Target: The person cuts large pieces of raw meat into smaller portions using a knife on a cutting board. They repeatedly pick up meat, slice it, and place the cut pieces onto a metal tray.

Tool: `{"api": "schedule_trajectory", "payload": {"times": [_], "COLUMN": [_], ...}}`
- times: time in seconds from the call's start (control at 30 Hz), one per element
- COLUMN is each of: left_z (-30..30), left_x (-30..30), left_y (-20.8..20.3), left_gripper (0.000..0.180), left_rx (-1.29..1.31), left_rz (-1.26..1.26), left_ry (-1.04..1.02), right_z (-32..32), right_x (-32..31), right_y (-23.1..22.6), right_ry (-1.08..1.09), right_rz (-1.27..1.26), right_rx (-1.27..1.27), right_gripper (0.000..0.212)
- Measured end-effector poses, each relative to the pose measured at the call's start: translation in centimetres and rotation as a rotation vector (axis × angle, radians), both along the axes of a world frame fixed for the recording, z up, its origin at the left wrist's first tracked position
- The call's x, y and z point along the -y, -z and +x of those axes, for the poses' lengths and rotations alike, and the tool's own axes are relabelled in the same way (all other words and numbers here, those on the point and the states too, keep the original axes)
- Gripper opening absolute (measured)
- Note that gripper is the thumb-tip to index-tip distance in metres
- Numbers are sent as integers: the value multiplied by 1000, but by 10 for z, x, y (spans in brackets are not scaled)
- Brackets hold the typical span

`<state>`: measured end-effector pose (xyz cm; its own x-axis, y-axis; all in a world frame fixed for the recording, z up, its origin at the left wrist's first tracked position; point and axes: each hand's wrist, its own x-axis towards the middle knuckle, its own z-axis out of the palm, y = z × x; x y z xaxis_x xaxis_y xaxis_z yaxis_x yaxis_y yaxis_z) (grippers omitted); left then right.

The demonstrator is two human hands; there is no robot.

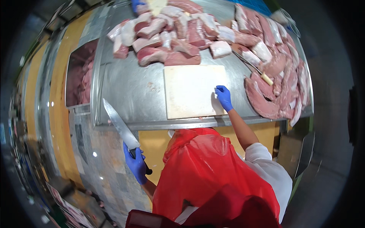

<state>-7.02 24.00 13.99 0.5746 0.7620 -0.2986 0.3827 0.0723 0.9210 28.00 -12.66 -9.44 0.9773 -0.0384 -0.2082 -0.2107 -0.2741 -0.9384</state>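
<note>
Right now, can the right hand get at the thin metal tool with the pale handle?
Probably yes: the right hand is by the right edge of the cutting board, with only bare tabletop and low meat strips between it and the pale handle, which lies uncovered on top.

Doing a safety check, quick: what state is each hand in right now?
Left hand: closed, holding a knife.
Right hand: curled, at the right edge of the cutting board; whether fully closed or holding something can't be told.
</note>
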Motion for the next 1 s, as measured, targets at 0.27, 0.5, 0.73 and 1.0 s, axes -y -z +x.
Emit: {"api": "schedule_trajectory", "payload": {"times": [0.27, 0.5, 0.73, 1.0], "left_z": [7, 36, 84, 163], "left_x": [10, 57, 77, 100], "left_y": [95, 82, 84, 83], "left_gripper": [16, 33, 33, 19], "left_rx": [-437, -625, -603, -217], "left_rz": [103, 378, 355, 588], "left_ry": [188, 154, 150, 566], "right_z": [111, 220, 212, 37], "right_x": [80, 293, 288, 178], "right_y": [-33, -44, -45, -141], "right_ry": [116, -33, -279, -304], "right_rz": [-744, -1196, -1022, -377], "right_rx": [403, -170, -105, -180], "right_gripper": [53, 44, 43, 35]}}
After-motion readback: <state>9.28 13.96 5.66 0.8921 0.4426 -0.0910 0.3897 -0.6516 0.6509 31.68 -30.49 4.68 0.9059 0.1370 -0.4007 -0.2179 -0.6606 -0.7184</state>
